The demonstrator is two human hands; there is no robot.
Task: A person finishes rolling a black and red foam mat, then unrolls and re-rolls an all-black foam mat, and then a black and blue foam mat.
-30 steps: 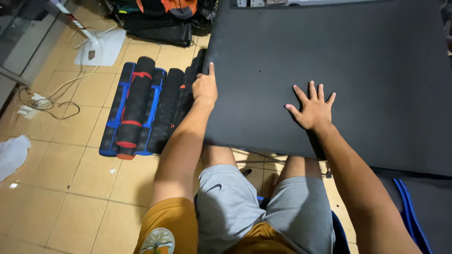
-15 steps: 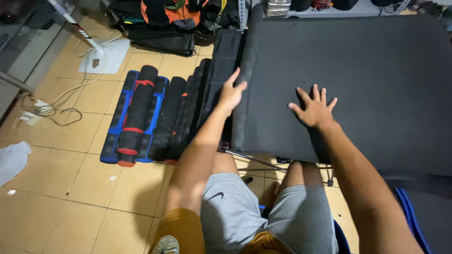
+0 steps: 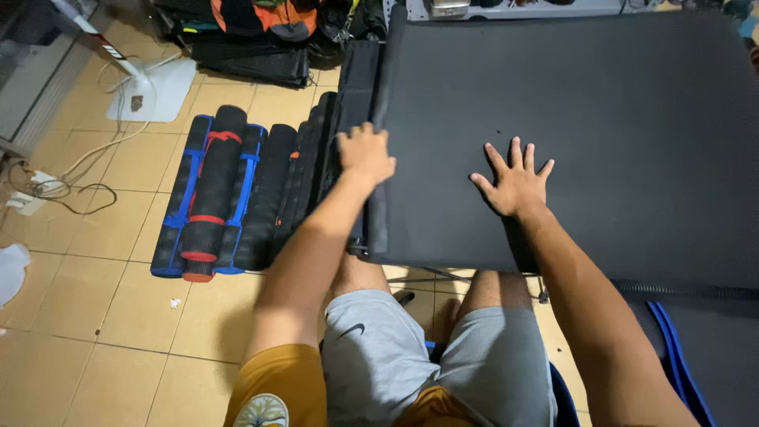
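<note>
Left hand: the left hand (image 3: 365, 153) is laid over the left edge of the large black mat (image 3: 585, 119), its fingers curled down around that edge and pinching it, seemingly so that the layer can be held or lifted there.
Right hand: the right hand (image 3: 515, 183) is pressed flat on top of the mat, fingers spread wide and gripping nothing; the sheet appears to be pinned down by it.
Mat: it is stretched across the upper right of the view, above the person's knees, its near edge over the grey shorts (image 3: 427, 364); what carries it cannot be told.
Left edge: folded black layers (image 3: 360, 87) are seen hanging just beside the gripped edge.
Beside it: rolled mats (image 3: 217, 194), black with blue and red bands, are laid side by side on the tiled floor (image 3: 87, 332), close to the left arm.
Further off: a white fan base (image 3: 154, 91) with trailing cables is set on the floor; dark bags (image 3: 261, 32) are piled at the back.
In the way: the rolls are crowded against the hanging edge, leaving little room on that side.
</note>
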